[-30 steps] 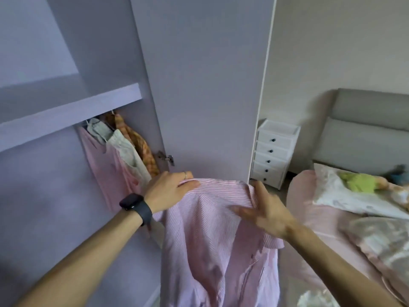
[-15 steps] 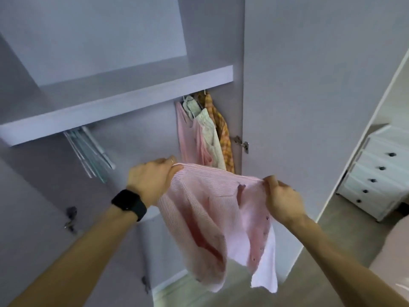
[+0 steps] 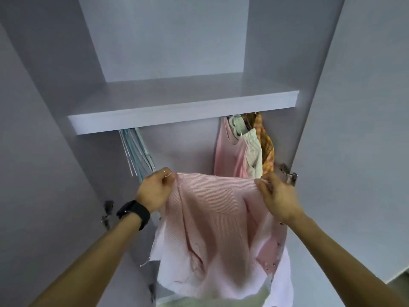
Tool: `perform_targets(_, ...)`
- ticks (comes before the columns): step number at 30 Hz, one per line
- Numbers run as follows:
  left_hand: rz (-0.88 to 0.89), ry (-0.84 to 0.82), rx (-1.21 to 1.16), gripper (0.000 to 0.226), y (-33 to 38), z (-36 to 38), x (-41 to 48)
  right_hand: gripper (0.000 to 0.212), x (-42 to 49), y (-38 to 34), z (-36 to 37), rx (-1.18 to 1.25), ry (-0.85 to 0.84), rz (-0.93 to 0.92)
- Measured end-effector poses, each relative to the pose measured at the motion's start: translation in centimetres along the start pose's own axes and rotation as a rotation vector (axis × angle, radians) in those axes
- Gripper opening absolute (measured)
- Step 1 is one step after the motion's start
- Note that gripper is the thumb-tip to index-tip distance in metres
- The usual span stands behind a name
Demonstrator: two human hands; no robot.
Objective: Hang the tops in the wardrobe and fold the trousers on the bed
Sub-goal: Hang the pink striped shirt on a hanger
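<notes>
A pink-and-white striped shirt [image 3: 219, 218] hangs stretched between my two hands in front of the open wardrobe [image 3: 168, 41]. My left hand [image 3: 155, 189], with a black watch on the wrist, grips its upper left edge. My right hand [image 3: 277, 196] pinches its upper right edge. Under the wardrobe shelf [image 3: 183, 111], at the right, hang a pink top [image 3: 229, 156], a cream garment [image 3: 253, 151] and an orange checked top [image 3: 266, 147]. A bundle of empty pale hangers [image 3: 136, 151] hangs at the left under the shelf. The rail itself is hidden behind the shelf.
The wardrobe doors stand open on both sides, the left door [image 3: 33, 173] and the right door [image 3: 358, 129], with metal hinges [image 3: 288, 176] showing. A strip of floor [image 3: 400, 286] shows at the bottom right.
The view has swung left from the bed and drawers to face the wardrobe interior. My right hand went from touching the shirt with spread fingers to pinching its edge, and the shirt now hangs spread out.
</notes>
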State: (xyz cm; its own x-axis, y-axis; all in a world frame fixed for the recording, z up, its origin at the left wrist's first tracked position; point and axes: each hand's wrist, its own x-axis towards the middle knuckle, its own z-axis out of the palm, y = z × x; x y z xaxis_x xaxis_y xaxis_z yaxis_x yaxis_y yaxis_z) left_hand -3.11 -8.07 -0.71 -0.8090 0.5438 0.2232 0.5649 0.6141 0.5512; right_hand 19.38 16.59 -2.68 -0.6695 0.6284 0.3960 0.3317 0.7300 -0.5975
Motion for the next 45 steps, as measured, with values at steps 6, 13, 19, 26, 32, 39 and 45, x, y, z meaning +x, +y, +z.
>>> perform_targets(6, 0.124, 0.092, -0.245, 0.025, -0.6, 0.3, 0.5, 0.017, 2.1, -3.3, 4.0, 0.191, -0.355, 0.041)
perform_targets(13, 0.223, -0.032, -0.186, 0.016, -0.1, 0.8, 0.7, 0.014, 3.3, -7.0, 5.7, 0.408, -0.66, -0.056)
perform_targets(19, 0.211, -0.183, -0.152, 0.026, 0.7, 0.6, 0.3, 0.024, 5.1, -7.6, 7.0, 0.534, -0.824, -0.203)
perform_targets(26, 0.142, -0.126, -0.041, 0.018, 2.5, 0.0, -0.9, 0.021, 7.1, -6.5, 9.1, 0.648, -0.69, -0.258)
perform_targets(32, 0.285, 0.055, 0.62, 0.036, 3.2, 0.3, -2.5, 0.021, 7.5, -6.9, 10.5, 0.746, -0.694, -0.311)
perform_targets(39, 0.34, 0.28, 1.065, 0.018, 0.7, -1.8, -3.5, 0.013, 9.4, -9.3, 13.9, 0.598, -0.724, -0.384)
perform_targets(45, 0.222, 0.264, 1.269, 0.031, -2.6, -6.4, -3.0, 0.025, 12.8, -11.2, 18.2, 0.214, -0.64, -0.533)
